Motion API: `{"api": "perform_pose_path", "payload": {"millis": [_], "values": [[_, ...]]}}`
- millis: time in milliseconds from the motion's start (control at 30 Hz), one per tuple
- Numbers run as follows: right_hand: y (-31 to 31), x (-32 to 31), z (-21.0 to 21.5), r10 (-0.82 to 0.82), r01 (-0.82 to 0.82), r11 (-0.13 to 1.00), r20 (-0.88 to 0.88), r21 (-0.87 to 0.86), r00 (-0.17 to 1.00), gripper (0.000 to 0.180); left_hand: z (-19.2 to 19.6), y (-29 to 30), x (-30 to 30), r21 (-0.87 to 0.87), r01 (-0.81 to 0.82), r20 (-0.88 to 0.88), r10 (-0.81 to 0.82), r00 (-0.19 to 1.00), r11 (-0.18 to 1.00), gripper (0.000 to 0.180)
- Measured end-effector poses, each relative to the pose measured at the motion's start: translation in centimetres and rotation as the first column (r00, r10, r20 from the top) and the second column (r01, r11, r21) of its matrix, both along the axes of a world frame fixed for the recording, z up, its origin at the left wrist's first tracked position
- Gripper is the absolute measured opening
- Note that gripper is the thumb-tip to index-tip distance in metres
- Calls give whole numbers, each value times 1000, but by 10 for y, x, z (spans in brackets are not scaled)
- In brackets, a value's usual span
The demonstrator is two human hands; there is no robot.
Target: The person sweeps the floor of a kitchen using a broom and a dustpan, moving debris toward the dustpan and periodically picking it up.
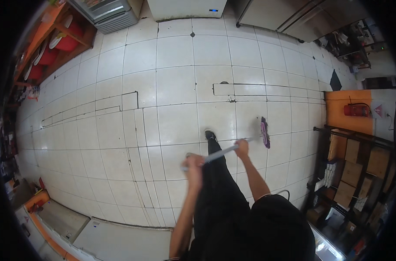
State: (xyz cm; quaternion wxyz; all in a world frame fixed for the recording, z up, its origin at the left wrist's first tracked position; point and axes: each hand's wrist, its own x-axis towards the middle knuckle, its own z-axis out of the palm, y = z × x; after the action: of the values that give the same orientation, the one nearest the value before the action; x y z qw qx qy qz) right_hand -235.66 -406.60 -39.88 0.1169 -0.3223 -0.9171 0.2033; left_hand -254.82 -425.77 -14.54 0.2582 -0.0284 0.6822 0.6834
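Observation:
A long-handled broom [220,154] with a light grey stick slants across in front of my body. My left hand [193,168], slightly blurred, is closed around the upper end of the stick. Farther down the handle, my right hand [242,149] grips it with its fingers wrapped round. The broom's purple head [265,132], edged with dark bristles, is at the white tiled floor [176,122] to the right of my right hand. My dark shoe [210,134] stands on the tiles left of the broom head.
Dark shelving [324,174] with cardboard boxes stands at the right, below an orange wall panel [337,102] with a red fire extinguisher [357,110]. White chest units [119,239] line the near left. A white appliance [185,8] and steel cabinets [267,15] stand at the far side.

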Motion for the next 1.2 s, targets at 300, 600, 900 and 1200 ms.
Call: {"api": "perform_pose_path", "payload": {"millis": [300, 600, 900, 1200], "values": [[-57, -198, -12, 5, -284, 817, -486, -502, 874, 14, 89, -9, -72, -6, -241, -258, 231, 938, 971, 30], [-48, -334, 93, 220, -660, 530, -665, -533, 714, 14, 195, 76, -78, -56, 16, -653, -49, 756, 998, 21], [49, -211, 23, 130, -242, 845, -256, -476, 958, 10, 112, 51, -112, -53, -413, -69, 409, 910, 909, 30], [-69, -397, 23, 240, -624, 494, -595, -605, 767, 16, 168, 69, -189, -77, -7, -485, -31, 874, 997, 33]]}}
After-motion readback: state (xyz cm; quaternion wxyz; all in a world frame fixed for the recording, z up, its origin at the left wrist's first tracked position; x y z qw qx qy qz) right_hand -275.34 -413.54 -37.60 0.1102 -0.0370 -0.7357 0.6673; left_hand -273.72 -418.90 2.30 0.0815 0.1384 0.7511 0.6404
